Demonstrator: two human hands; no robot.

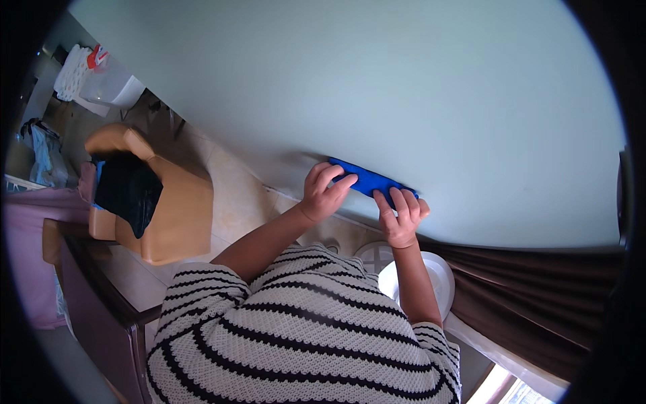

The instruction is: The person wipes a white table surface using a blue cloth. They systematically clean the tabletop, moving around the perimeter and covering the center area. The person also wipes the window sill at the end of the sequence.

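A bright blue strip [371, 183], apparently folded cloth, lies flat against a pale wall [404, 101] in front of me. My left hand [324, 194] grips its left end, thumb and index finger on the near face. At the other end my right hand [401, 217] has hold of it, fingers spread over the lower edge. Parts of both ends are hidden under my fingers.
To the left stands a tan armchair [181, 212] with a dark garment [128, 189] on it. A dark bed frame or board [101, 308] is at lower left. Below my right arm is a white round basin or stool [441, 283], beside a brown curtain [520, 288].
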